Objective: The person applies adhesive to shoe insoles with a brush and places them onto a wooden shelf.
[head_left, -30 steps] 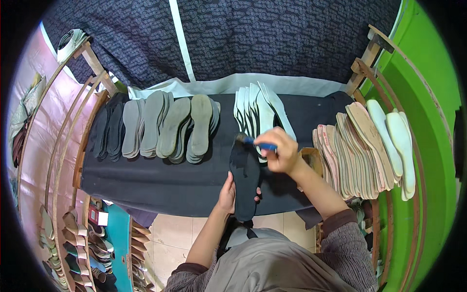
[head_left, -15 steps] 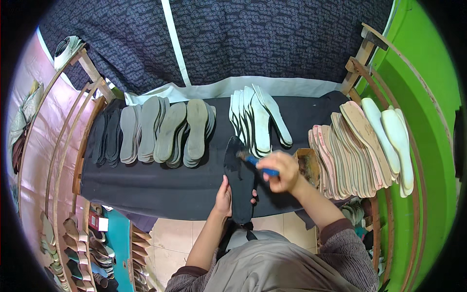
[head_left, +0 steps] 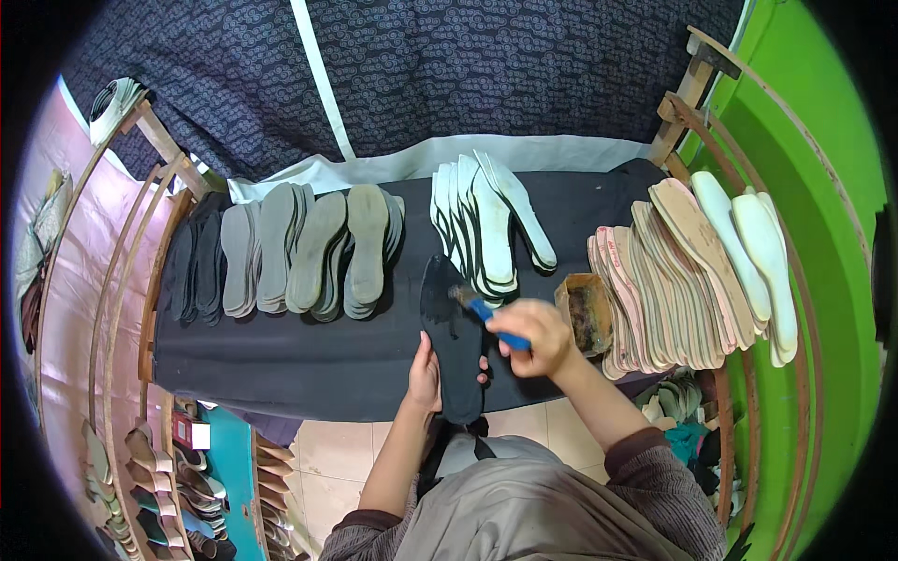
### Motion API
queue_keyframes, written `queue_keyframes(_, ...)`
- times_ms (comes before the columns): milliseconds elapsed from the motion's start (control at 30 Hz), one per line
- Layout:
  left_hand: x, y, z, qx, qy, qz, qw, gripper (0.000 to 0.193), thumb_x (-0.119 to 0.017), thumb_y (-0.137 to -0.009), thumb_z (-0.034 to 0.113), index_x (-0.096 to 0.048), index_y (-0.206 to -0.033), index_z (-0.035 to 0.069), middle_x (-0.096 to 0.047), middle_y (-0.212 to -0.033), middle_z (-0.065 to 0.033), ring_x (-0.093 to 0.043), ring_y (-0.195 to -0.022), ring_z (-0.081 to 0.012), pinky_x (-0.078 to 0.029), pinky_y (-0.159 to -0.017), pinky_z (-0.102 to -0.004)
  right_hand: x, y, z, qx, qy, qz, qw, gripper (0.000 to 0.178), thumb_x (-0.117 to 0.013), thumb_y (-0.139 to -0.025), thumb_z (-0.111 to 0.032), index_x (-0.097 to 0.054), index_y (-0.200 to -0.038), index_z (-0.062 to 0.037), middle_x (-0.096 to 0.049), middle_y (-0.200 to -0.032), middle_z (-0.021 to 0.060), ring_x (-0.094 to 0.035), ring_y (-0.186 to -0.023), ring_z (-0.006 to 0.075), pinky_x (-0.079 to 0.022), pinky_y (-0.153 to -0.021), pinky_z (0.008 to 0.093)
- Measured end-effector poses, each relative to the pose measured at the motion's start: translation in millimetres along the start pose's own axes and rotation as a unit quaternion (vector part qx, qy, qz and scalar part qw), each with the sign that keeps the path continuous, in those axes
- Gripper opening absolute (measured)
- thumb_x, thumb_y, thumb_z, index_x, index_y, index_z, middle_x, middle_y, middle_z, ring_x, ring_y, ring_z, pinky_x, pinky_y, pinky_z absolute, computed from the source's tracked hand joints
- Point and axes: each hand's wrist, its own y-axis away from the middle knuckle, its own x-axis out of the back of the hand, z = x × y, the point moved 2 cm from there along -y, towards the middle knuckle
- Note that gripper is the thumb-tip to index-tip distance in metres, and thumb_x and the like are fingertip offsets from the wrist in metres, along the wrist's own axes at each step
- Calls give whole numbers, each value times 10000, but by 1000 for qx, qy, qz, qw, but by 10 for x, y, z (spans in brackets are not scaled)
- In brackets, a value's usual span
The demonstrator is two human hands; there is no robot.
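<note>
A black insole [head_left: 458, 369] is upheld, toe end away from me, by my left hand [head_left: 426, 379], whose thumb lies along one edge while fingertips show at the other. Shiny darker wetness with a ragged lower border covers its toe part. My right hand [head_left: 535, 338] is closed around a blue-handled brush [head_left: 481, 309]. The brush's bristles touch, or nearly touch, the wet part near the insole's right edge. Just beyond the toe lie fanned white insoles [head_left: 488, 229]. A small open box [head_left: 580, 280] with a stained inside stands right of my right hand.
Grey insole stacks [head_left: 367, 248] and black ones [head_left: 211, 266] lie at the left of the dark-covered table [head_left: 281, 369]. Rows of beige and pink insoles [head_left: 678, 290] fill the right end, beside white ones [head_left: 762, 252]. Wooden rails [head_left: 687, 117] bound both sides.
The whole view has shifted slightly, and more of the box now shows beside my right hand. Against the insole, the brush has barely moved; both hands keep their holds.
</note>
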Motion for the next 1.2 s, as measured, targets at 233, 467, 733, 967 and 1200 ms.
queue_keyframes(233, -12, 17, 10, -24, 20, 28, 999, 750, -167, -901, 619, -488, -1142, -15, -598, -920, -202, -602, -769, -297, -499, -723, -390, 72, 283, -301, -27, -67, -44, 996, 250, -640, -620, -32, -645, -869, -52, -618, -800, 90, -617, -655, 241, -512, -610, 335)
queue_keyframes(467, -92, 25, 3, -28, 47, -7, 998, 717, -173, -905, 612, -439, -1237, 34, -587, -1006, -181, -590, -828, -275, -494, -734, -395, -81, -23, -25, -3, -5, -16, 1000, 317, -632, -573, -15, -651, -886, -61, -615, -795, 78, -608, -702, 235, -493, -618, 313)
queue_keyframes(733, 51, 1, 3, -41, 57, -54, 996, 704, -185, -898, 622, -452, -1210, 51, -598, -968, -191, -602, -860, -289, -502, -778, -428, -77, 503, -582, 26, -98, -100, 990, 315, -701, -577, -137, -651, -872, -39, -613, -818, 92, -600, -593, 234, -493, -524, 320)
queue_keyframes(967, 14, 38, 8, -42, 67, -5, 997, 704, -185, -903, 613, -436, -1238, 47, -589, -1023, -176, -611, -876, -282, -522, -752, -403, -181, 92, -224, 14, -5, -30, 999, 263, -666, -626, -103, -660, -887, -70, -622, -850, 75, -606, -683, 237, -500, -638, 330)
queue_keyframes(1200, 94, 45, 18, -50, 93, -86, 991, 633, -205, -929, 561, -412, -1268, 67, -558, -1084, -180, -568, -942, -297, -481, -798, -429, -152, 427, -517, 4, -64, -73, 995, 350, -661, -547, -102, -646, -893, -52, -616, -824, 90, -612, -662, 248, -511, -593, 339)
